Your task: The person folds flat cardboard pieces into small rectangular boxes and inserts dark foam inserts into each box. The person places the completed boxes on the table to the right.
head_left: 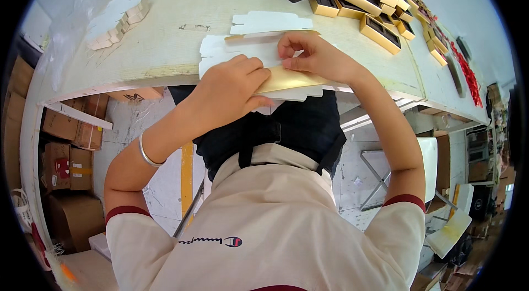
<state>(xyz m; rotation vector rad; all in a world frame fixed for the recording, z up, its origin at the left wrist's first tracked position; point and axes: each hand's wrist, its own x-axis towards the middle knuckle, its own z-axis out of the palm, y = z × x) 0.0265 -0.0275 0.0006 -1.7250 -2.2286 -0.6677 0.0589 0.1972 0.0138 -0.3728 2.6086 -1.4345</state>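
Left hand (231, 90) curled over, fingers pressing down on gold card flap (289, 79) at table's near edge. Right hand (311, 57) pinching same flap, thumb and forefinger closed on its top edge. White die-cut blanks (270, 22) just beyond — gold-rimmed box trays (380, 32) further right, stacked white pieces (118, 21) far left on table (182, 10).
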